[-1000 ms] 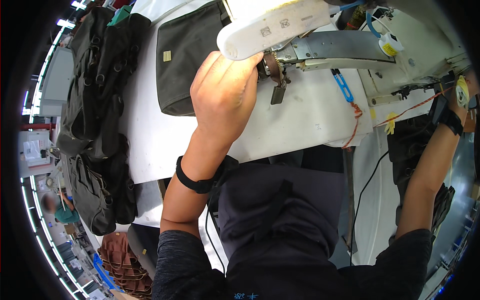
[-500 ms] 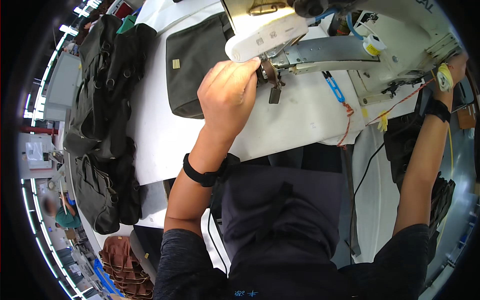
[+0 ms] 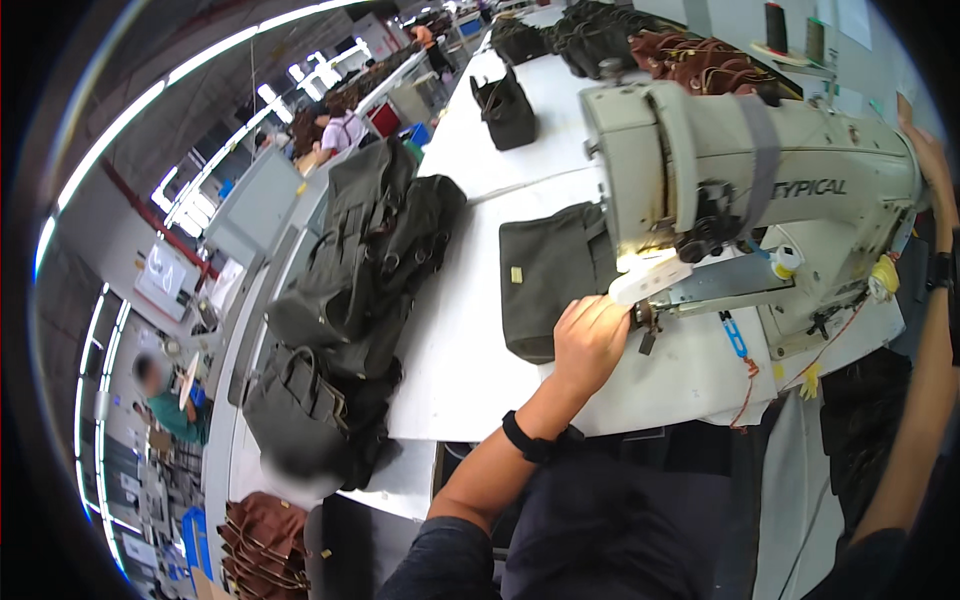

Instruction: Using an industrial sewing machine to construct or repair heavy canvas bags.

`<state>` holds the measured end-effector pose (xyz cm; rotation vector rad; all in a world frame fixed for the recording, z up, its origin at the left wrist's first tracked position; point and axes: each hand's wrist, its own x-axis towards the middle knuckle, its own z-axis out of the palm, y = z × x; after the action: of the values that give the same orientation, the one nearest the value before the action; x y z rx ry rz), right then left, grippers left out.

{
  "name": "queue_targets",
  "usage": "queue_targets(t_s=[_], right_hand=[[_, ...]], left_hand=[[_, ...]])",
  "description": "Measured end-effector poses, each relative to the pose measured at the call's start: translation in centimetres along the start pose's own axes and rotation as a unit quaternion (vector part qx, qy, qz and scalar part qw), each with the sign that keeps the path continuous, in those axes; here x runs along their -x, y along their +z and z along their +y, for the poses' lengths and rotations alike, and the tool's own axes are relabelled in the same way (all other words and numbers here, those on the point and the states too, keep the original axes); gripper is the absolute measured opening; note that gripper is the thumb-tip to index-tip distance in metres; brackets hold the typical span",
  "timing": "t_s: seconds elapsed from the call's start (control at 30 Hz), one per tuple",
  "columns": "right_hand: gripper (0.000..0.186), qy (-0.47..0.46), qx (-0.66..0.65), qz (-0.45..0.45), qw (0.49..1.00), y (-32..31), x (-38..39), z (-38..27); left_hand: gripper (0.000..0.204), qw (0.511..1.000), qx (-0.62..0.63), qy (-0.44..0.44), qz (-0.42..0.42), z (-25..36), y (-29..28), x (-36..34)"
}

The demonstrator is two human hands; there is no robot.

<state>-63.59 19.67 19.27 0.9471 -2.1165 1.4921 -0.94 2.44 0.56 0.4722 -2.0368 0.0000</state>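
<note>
My left hand [image 3: 590,345] is closed at the free end of the sewing machine's narrow metal arm [image 3: 725,285], just under a white lamp bar [image 3: 650,278]. What its fingers pinch is hidden. Left of it a dark olive bag [image 3: 550,285] with a small pale yellow label lies flat on the white table. My right hand [image 3: 930,155] reaches up by the far right end of the sewing machine [image 3: 830,150]; its fingers are too blurred at the picture's edge to make out.
Dark bags [image 3: 345,250] pile up along the table's left side. A small dark bag [image 3: 505,110] stands farther back. Brown bags [image 3: 690,62] lie behind the machine, others [image 3: 262,545] at lower left. A blue tool [image 3: 735,335] hangs on an orange cord. Co-workers sit in the background.
The view has tilted up and swung left, showing the whole machine head. My left hand stays at the metal arm's end. My right hand has risen away from the yellow bundle.
</note>
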Motion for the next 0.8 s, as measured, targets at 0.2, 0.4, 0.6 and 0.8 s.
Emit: queue_targets(t_s=[0.2, 0.4, 0.6, 0.8], right_hand=[[0.054, -0.030, -0.101, 0.217, 0.970, 4.5, 7.5, 0.7], [0.050, -0.006, -0.176, 0.202, 0.963, 1.7, 13.1, -5.0], [0.023, -0.105, -0.198, 0.061, 0.973, 2.6, 36.3, -11.4], [0.051, -0.267, -0.251, -0.057, 0.929, 16.4, 47.1, -20.1]], left_hand=[[0.012, 1.000, -0.012, -0.020, -0.001, 1.0, -0.1, -0.3], [0.017, 0.995, 0.060, 0.017, -0.077, -1.3, -2.7, -2.6], [0.046, 0.920, 0.190, 0.077, -0.335, -7.9, -2.4, -7.6], [0.058, 0.825, 0.198, 0.089, -0.522, -8.8, -1.4, -12.5]])
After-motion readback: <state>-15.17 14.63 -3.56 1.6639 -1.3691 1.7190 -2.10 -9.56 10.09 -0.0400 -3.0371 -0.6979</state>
